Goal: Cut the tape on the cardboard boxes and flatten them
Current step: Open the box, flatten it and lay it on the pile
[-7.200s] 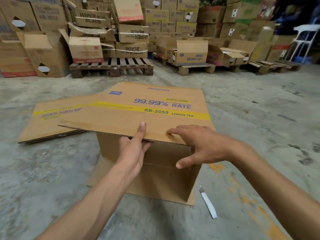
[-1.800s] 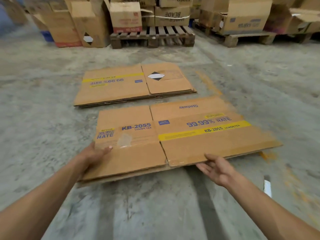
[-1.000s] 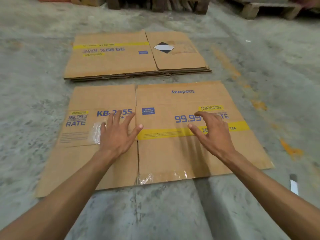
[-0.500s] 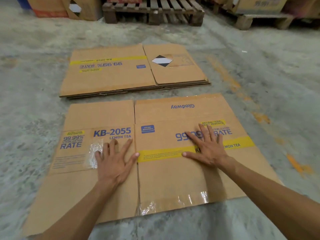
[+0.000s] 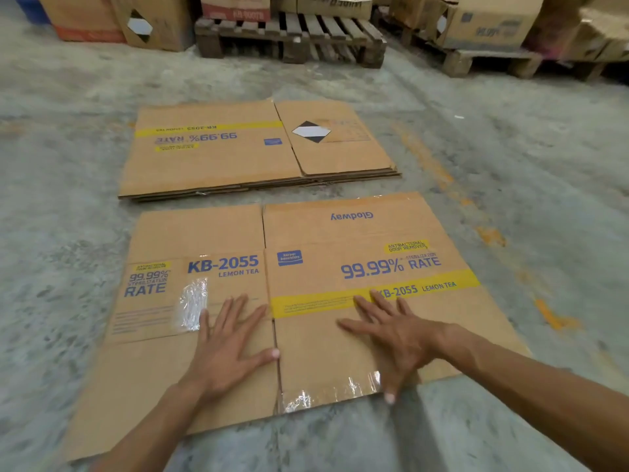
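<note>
A flattened cardboard box (image 5: 340, 240) printed "KB-2055 LEMON TEA" lies on the concrete floor in front of me. My left hand (image 5: 228, 345) presses flat on its left panel, fingers spread, just left of the centre fold. My right hand (image 5: 394, 332) lies flat on the right panel, with the thumb at the near edge. Clear tape remnants (image 5: 326, 393) shine along the near edge, and another patch of tape (image 5: 194, 304) sits beside my left hand. Neither hand holds anything.
A stack of flattened boxes (image 5: 221, 155) lies just beyond. Wooden pallets (image 5: 289, 39) with more cardboard boxes (image 5: 490, 22) line the far side. Bare concrete floor (image 5: 544, 165) surrounds the flat boxes.
The box went from standing to lying flat on the floor. Over the last second both hands slid back toward its near edge while pressing on it.
</note>
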`<state>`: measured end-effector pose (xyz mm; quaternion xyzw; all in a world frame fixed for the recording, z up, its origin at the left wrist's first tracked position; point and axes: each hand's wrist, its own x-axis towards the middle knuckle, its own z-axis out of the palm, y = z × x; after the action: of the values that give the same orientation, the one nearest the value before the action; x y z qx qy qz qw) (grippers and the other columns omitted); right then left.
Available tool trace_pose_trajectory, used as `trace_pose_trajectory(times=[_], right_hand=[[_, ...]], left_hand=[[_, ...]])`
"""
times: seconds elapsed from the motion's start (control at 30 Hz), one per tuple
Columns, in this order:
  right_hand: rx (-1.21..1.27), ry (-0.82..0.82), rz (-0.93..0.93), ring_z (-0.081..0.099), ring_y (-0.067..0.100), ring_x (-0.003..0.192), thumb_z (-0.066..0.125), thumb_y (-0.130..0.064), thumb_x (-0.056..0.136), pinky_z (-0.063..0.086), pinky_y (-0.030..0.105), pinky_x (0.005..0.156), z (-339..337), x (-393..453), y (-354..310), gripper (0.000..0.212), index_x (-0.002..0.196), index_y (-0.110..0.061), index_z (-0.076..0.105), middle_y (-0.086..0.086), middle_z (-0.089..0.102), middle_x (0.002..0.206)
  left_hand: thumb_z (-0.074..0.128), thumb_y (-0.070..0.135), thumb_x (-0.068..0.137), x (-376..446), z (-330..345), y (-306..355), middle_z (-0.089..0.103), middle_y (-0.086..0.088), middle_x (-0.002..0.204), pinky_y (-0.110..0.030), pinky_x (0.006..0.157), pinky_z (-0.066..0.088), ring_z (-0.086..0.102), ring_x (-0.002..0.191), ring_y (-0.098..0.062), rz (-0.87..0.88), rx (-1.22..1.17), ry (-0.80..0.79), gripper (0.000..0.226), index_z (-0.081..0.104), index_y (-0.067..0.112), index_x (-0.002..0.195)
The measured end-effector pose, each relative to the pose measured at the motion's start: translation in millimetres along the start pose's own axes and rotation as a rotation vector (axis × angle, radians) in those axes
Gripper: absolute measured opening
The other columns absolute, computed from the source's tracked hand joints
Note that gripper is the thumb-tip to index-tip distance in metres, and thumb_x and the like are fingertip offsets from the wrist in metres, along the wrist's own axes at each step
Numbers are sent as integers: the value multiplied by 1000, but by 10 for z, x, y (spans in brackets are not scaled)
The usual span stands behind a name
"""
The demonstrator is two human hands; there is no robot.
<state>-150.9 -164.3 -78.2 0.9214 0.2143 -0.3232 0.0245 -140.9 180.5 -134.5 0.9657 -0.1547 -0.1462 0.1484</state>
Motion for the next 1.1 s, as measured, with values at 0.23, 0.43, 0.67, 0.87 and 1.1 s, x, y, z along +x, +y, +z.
trace_pose_trajectory(times=[0.23, 0.43, 0.67, 0.87, 1.1], right_hand=[[-107, 7, -13, -15, 28, 149, 77, -51, 67, 5, 55, 119, 139, -245, -68, 118, 149, -51, -9, 5, -15, 163], [-247, 106, -1, 36, 36, 139, 63, -35, 80, 38, 45, 108, 47, -505, -320, 94, 154, -12, 10, 15, 29, 155], [-274, 545, 57, 67, 42, 81, 25, -44, 80, 50, 42, 65, -389, -754, -284, 63, 128, -17, 54, 11, 69, 105], [-247, 599, -12, 64, 38, 79, 28, -40, 72, 46, 38, 61, -458, -831, -448, 56, 115, -25, 61, 6, 69, 89], [-14, 944, 29, 69, 26, 71, 47, -31, 74, 52, 31, 55, -529, -854, -314, 40, 105, -24, 71, 1, 74, 85]], left_hand=[[16, 109, 42, -420, 111, 226, -46, 3, 149, -59, 112, -23, -44, 137, -15, 16, 117, -117, 129, -23, 44, 147], [31, 108, 36, -504, -88, 449, -25, -2, 161, -62, 116, -7, -25, 147, -27, 19, 98, -134, 136, -33, 50, 141], [72, 69, 58, -672, -262, 489, 30, 7, 158, -42, 103, 40, 41, 137, -20, 88, 201, 131, 142, -43, 42, 138], [50, 99, 36, -766, -368, 336, -2, 4, 166, -47, 114, 23, 5, 151, -24, 3, 117, -71, 147, -42, 41, 135], [41, 104, 32, -885, -165, 327, -11, -9, 162, -63, 115, 10, -4, 149, -31, 45, 209, 56, 153, -14, 31, 155]])
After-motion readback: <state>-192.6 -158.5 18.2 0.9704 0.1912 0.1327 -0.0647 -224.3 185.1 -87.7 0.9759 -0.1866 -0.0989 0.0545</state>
